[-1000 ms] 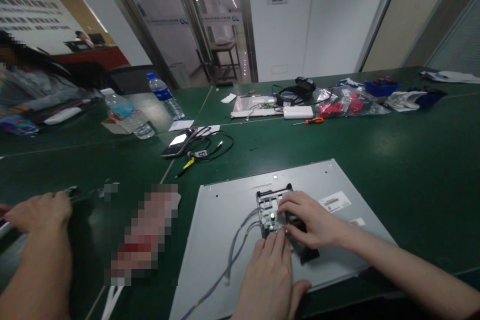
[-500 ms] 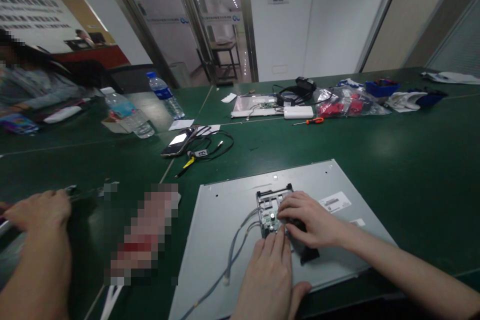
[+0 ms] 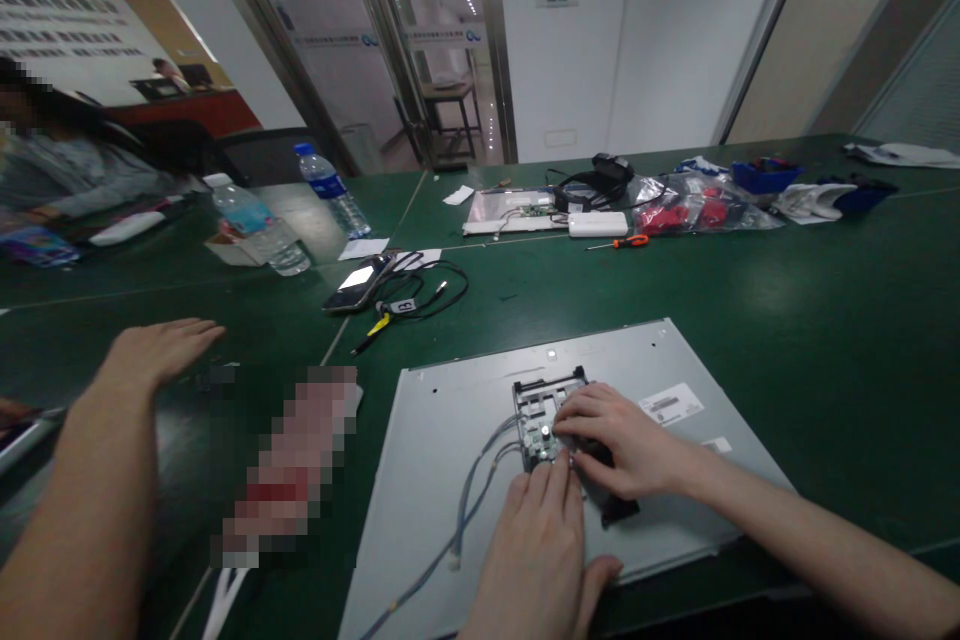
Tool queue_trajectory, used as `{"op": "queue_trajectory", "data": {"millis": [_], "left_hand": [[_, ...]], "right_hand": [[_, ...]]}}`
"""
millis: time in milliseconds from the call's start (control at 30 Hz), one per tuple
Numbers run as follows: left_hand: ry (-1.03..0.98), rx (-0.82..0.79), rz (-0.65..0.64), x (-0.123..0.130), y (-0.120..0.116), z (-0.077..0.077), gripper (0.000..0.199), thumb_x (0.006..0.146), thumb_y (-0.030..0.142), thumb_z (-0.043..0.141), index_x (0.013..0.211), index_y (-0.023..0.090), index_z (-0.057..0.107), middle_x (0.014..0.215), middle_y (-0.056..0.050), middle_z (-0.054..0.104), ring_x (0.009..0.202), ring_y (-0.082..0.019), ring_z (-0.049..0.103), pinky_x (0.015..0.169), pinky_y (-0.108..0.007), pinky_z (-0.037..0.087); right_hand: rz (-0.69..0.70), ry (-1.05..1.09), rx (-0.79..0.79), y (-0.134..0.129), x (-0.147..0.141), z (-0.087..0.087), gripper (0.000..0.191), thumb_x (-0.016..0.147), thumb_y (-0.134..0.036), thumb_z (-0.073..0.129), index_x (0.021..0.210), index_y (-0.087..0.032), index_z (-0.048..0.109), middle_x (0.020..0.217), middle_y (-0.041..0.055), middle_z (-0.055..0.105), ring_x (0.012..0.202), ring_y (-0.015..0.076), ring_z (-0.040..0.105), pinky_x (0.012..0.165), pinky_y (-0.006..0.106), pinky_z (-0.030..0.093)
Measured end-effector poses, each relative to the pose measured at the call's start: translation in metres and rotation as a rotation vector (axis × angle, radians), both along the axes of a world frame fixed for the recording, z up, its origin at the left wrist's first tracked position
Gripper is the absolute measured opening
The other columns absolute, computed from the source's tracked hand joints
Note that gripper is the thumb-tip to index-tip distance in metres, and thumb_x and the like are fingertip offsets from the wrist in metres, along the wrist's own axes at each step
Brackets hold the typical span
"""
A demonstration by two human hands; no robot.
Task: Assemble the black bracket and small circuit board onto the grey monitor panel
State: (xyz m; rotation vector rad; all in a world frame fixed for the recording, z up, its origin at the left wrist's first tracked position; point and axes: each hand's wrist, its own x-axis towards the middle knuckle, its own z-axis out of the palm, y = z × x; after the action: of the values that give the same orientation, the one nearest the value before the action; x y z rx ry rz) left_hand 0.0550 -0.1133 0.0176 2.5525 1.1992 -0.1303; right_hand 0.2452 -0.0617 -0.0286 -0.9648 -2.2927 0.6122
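Observation:
A grey metal display panel (image 3: pixel 420 480) lies on the green table, its back facing up. In a cutout near its middle sits a small green circuit board (image 3: pixel 536 435), with grey cables (image 3: pixel 466 495) running off toward the lower left. My left hand (image 3: pixel 536 545) rests with fingers stretched out, their tips at the board's near edge and the thumb apart. From the right, my right hand (image 3: pixel 622 440) reaches over the board, fingers bent and closed at its right part. What they grip is hidden. A black flap (image 3: pixel 619 510) sticks out below that hand.
At the left a co-worker's arm (image 3: pixel 97 460) extends over the table near a blurred-out object (image 3: pixel 289 460). Behind the panel lie a phone (image 3: pixel 360 282) and black cables (image 3: pixel 442 300). Farther back are bottles (image 3: pixel 334 195), an orange screwdriver (image 3: pixel 630 241) and a plastic bag (image 3: pixel 697 202).
The co-worker's hand at the left has moved forward and to the right, its fingers now stretched out. Both of my hands and the panel look almost unchanged.

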Motion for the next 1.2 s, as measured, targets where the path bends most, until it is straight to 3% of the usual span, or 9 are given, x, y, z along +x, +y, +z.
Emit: {"op": "queue_trajectory", "data": {"millis": [200, 367, 533, 967, 1200], "left_hand": [[-0.027, 0.03, -0.003, 0.0, 0.001, -0.003, 0.055, 0.089, 0.038, 0.067, 0.134, 0.009, 0.059, 0.136, -0.018, 0.059, 0.124, -0.037, 0.055, 0.107, -0.056, 0.045], [-0.065, 0.071, -0.032, -0.007, 0.003, -0.022, 0.061, 0.092, 0.053, 0.059, 0.135, 0.009, 0.059, 0.14, -0.021, 0.057, 0.126, -0.039, 0.055, 0.105, -0.058, 0.046], [-0.064, 0.079, -0.042, -0.011, 0.001, -0.034, 0.064, 0.093, 0.055, 0.055, 0.139, 0.012, 0.055, 0.144, -0.021, 0.053, 0.126, -0.039, 0.054, 0.103, -0.056, 0.047], [-0.056, 0.132, -0.066, -0.014, 0.0, -0.036, 0.064, 0.091, 0.057, 0.055, 0.134, 0.01, 0.059, 0.142, -0.021, 0.055, 0.124, -0.039, 0.055, 0.103, -0.057, 0.047], [0.009, 0.053, -0.033, -0.007, 0.0, -0.025, 0.069, 0.09, 0.06, 0.057, 0.135, 0.009, 0.059, 0.144, -0.022, 0.053, 0.126, -0.04, 0.054, 0.106, -0.058, 0.045]], "right_hand": [[0.003, 0.0, 0.001, 0.0, -0.001, -0.002, 0.036, 0.083, -0.015, 0.061, 0.118, -0.018, 0.065, 0.116, 0.0101, 0.067, 0.11, 0.0263, 0.058, 0.1, 0.046, 0.046], [-0.013, 0.006, -0.013, 0.0, -0.002, -0.004, 0.036, 0.083, -0.013, 0.061, 0.118, -0.019, 0.065, 0.117, 0.01, 0.066, 0.109, 0.026, 0.058, 0.096, 0.045, 0.049], [-0.008, 0.004, -0.009, 0.0, -0.003, -0.004, 0.035, 0.084, -0.013, 0.061, 0.118, -0.019, 0.065, 0.117, 0.01, 0.065, 0.108, 0.0256, 0.058, 0.095, 0.044, 0.05], [-0.006, -0.023, -0.045, -0.002, -0.003, -0.002, 0.036, 0.084, -0.013, 0.063, 0.12, -0.018, 0.065, 0.117, 0.0103, 0.065, 0.108, 0.0256, 0.057, 0.097, 0.044, 0.049], [0.0, -0.033, -0.051, -0.001, -0.003, -0.002, 0.036, 0.085, -0.014, 0.063, 0.121, -0.018, 0.065, 0.118, 0.0106, 0.064, 0.108, 0.0253, 0.057, 0.097, 0.043, 0.049]]}}
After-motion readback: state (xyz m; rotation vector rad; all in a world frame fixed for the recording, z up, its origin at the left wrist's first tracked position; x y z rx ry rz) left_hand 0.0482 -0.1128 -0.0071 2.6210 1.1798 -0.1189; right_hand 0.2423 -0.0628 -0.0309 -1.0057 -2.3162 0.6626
